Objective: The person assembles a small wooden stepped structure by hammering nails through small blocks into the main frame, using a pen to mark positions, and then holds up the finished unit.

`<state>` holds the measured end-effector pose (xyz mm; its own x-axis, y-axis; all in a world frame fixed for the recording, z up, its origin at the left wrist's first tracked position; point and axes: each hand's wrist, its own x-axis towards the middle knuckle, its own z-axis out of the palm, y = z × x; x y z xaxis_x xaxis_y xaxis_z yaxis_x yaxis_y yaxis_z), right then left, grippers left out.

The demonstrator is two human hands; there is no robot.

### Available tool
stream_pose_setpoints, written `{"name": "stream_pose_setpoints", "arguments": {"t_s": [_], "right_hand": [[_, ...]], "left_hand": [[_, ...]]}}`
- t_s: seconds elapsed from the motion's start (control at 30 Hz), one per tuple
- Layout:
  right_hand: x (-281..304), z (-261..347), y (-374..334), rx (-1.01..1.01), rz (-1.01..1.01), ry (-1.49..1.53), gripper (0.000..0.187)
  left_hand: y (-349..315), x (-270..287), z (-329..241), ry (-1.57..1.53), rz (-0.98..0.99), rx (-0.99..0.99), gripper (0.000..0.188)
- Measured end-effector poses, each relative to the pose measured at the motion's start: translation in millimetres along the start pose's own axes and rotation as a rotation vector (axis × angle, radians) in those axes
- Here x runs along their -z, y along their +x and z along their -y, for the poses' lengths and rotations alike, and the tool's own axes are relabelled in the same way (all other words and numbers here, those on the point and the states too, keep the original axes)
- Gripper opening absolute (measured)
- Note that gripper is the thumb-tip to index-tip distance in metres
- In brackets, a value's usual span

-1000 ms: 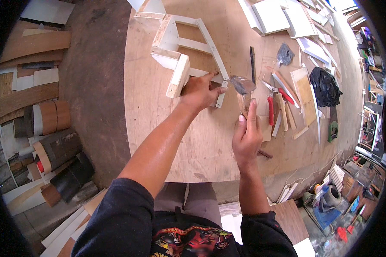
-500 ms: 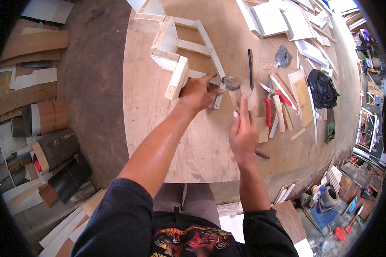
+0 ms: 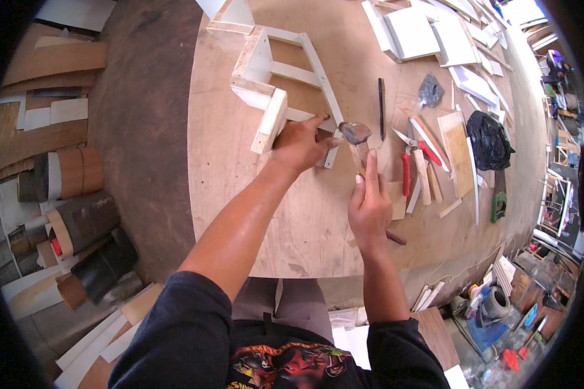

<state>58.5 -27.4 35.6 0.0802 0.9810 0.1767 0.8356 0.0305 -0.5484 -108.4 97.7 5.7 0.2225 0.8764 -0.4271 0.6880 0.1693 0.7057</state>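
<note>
Hammer [image 3: 357,135] gripped tight in my right hand [image 3: 368,206], head at twelve o'clock; my left hand [image 3: 300,144] presses the white frame [image 3: 274,97].

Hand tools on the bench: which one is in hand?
The hammer, gripped by the right hand. The red-handled pliers and black flat tool lie untouched on the table.

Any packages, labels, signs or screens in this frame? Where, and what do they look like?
No labels, signs or screens legible.
Black plastic bag: right side of the workbench, crumpled, glossy.
Small grey pouch: farther back on the bench, wrinkled.
</note>
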Motion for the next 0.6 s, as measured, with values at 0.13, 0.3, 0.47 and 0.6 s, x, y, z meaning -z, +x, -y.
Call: {"name": "stream_pose_setpoints", "arguments": {"t_s": [0.13,0.3,0.47,0.6], "right_hand": [[2,-4,6,-0.016,0.038,-0.041,0.059],[15,11,14,-0.015,-0.065,0.007,0.058],[12,6,20,-0.047,0.096,-0.095,0.059],[13,10,16,-0.008,0.027,-0.057,0.058]], "left_hand": [[-3,5,-9,0.039,0.023,0.044,0.059],[0,-6,8,-0.066,-0.062,-0.055,0.064],[4,-7,8,0.007,-0.050,-0.057,0.062],[2,-7,13,-0.056,-0.073,-0.107,0.062]]}}
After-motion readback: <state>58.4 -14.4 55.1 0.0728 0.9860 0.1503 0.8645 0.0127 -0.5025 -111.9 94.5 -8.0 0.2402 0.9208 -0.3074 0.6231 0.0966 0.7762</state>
